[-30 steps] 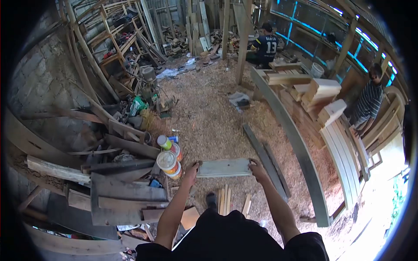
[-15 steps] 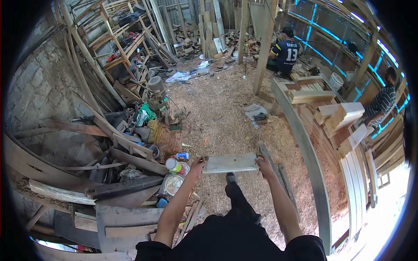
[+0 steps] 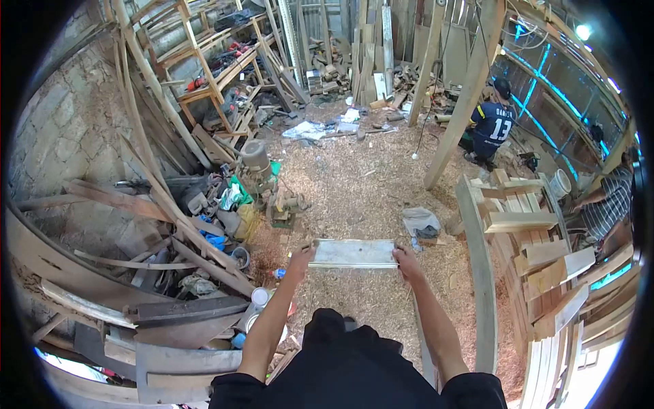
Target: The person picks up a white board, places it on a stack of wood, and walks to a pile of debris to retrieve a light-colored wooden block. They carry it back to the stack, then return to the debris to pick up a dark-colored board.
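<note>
A pale rectangular wooden panel [image 3: 354,253], greyish on top with lighter long edges, is held level in front of me above the shavings. My left hand [image 3: 301,260] is closed around its left end, and my right hand [image 3: 407,263] grips the right end. Both arms reach forward, with the panel stretching straight across between them. A small dark spot marks its upper face. The fingers under the panel are hidden.
Wood shavings cover the floor [image 3: 354,177]. A motor-driven machine [image 3: 257,163] and scrap stand left. A long beam [image 3: 480,273] and stacked timber [image 3: 545,273] line the right. One person [image 3: 494,126] crouches beyond a post [image 3: 470,95]; another [image 3: 606,204] is far right.
My view has moved forward, so the machine and posts appear nearer. The panel stays in both hands, and the white-lidded containers at left have slipped lower, partly behind my left arm.
</note>
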A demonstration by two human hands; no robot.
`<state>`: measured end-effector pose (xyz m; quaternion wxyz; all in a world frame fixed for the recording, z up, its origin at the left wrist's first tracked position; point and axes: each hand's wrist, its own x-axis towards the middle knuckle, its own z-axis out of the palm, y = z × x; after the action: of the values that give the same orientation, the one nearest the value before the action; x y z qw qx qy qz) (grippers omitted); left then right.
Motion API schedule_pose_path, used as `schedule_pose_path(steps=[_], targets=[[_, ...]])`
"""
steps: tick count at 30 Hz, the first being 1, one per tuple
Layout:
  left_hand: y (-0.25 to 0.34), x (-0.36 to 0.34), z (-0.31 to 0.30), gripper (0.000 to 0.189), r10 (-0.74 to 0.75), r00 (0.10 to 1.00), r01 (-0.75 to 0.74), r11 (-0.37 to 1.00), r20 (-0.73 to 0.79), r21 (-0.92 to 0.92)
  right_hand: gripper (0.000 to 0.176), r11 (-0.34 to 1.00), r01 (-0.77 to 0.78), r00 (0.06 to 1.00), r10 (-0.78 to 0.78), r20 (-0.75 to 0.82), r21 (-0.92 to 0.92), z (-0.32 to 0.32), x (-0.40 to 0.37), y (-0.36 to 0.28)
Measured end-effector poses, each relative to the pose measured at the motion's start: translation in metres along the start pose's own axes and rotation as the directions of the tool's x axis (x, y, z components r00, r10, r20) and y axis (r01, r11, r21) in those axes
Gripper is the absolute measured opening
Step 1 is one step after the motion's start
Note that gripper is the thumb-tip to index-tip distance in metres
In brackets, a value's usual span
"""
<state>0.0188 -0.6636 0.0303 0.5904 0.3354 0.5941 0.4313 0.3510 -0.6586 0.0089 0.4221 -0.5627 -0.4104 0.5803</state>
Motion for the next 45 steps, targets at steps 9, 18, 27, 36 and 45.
schedule_pose_path(steps=[9,18,27,36,45], targets=[[0.017,0.178,0.023,0.036,-0.069,0.996,0.061,0.986,-0.05,-0.154,0.043,0.999,-0.045,0.999,0.045,0.016,0.017,-0.008,0.157,-0.041],[0.101,0.382,0.066,0.029,-0.035,0.999,0.026,0.955,-0.025,-0.294,0.051,1.0,0.027,0.997,-0.027,-0.07,-0.003,-0.011,0.354,-0.106],[0.167,0.51,0.08,0.033,-0.042,0.997,0.022,0.954,-0.061,-0.298,0.049,0.998,-0.067,0.997,0.067,-0.045,0.015,-0.007,0.497,-0.166],[0.208,0.649,0.101,0.034,-0.052,0.984,-0.012,0.934,-0.168,-0.358,0.054,0.995,-0.101,0.981,0.096,0.168,0.024,-0.022,0.699,-0.192],[0.243,0.775,0.148,0.031,-0.074,0.981,-0.027,0.864,-0.179,-0.502,0.049,0.993,-0.11,0.955,0.096,0.28,0.034,-0.054,0.847,-0.259]])
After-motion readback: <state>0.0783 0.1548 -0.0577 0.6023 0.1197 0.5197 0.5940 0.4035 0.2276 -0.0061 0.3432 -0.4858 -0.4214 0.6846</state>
